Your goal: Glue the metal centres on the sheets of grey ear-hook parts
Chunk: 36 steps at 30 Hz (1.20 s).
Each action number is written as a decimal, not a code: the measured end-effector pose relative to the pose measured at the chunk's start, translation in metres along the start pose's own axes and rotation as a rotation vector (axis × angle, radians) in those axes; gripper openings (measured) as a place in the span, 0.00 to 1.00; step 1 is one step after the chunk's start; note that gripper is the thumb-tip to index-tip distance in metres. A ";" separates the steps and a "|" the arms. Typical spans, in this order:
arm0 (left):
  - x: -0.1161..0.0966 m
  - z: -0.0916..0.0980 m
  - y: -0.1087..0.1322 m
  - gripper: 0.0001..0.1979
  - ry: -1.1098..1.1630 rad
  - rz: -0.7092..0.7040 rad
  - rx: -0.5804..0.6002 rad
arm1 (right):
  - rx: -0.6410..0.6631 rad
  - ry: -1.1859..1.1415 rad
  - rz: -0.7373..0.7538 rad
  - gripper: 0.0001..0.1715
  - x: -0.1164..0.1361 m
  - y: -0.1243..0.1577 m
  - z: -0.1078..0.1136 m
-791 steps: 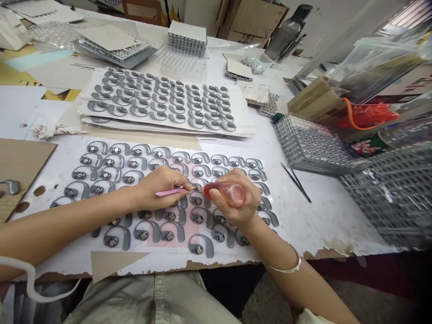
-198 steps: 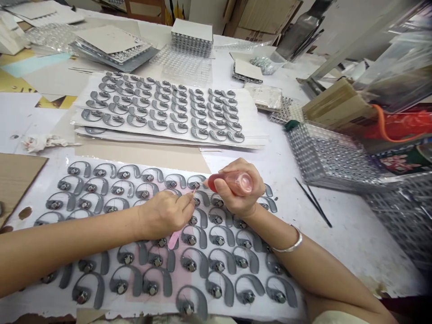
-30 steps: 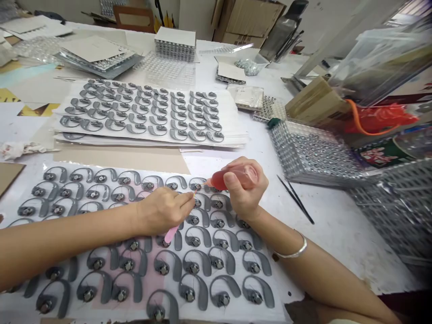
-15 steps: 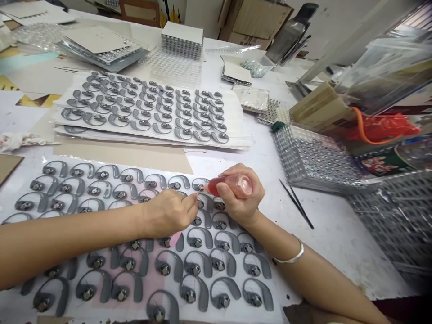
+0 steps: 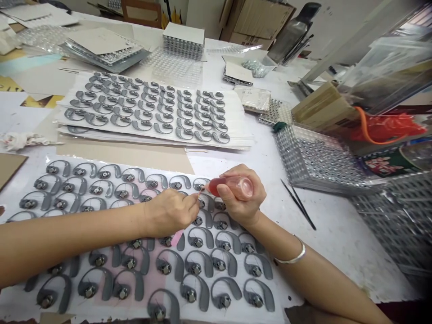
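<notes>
My right hand (image 5: 245,198) is wrapped round a small squeeze bottle (image 5: 232,186) of red liquid, tilted with its nozzle to the left. The nozzle is over a grey ear-hook piece (image 5: 200,184) in the top row of the near sheet. Right beside the nozzle, my left hand (image 5: 172,211) pinches a slim pink tool (image 5: 177,237). Its flat pink end sticks out below the palm, and its thin tip meets the nozzle area; the rest is hidden in the fingers. Around both hands lie rows of grey ear hooks, each with a round metal part and fine wires.
Behind, a stack of white sheets (image 5: 236,108) carries more ear hooks. Black tweezers (image 5: 299,204) lie to the right of my right hand. Farther right are stacked metallic-looking trays (image 5: 324,153) and a cardboard box (image 5: 317,108). Clear blister trays (image 5: 175,65) sit at the back.
Both hands stay at the same spot with the bottle and the pink tool. The whole view has shifted very slightly to the right.
</notes>
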<state>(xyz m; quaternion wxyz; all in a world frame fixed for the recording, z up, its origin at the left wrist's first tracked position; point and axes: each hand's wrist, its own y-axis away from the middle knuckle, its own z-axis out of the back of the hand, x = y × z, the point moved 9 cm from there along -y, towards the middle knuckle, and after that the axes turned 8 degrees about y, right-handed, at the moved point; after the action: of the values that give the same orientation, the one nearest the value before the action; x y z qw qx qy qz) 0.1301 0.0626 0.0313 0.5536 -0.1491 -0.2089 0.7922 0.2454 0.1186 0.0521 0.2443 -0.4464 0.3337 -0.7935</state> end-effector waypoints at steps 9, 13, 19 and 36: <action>0.001 0.000 -0.001 0.08 -0.009 0.007 0.005 | -0.009 -0.010 -0.013 0.12 -0.001 0.000 0.000; 0.000 0.000 0.000 0.08 -0.014 0.006 0.007 | -0.018 0.005 -0.005 0.12 -0.001 0.002 0.001; 0.001 0.002 0.000 0.07 0.002 0.012 -0.009 | -0.021 0.019 0.014 0.12 0.000 0.001 0.002; 0.002 0.000 0.000 0.08 0.009 0.023 0.002 | -0.031 0.039 0.118 0.12 0.008 -0.001 0.003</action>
<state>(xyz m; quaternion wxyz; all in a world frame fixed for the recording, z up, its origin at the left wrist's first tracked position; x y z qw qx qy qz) 0.1288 0.0647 0.0313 0.5455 -0.1548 -0.2038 0.7981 0.2437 0.1126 0.0582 0.2772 -0.4141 0.3763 -0.7811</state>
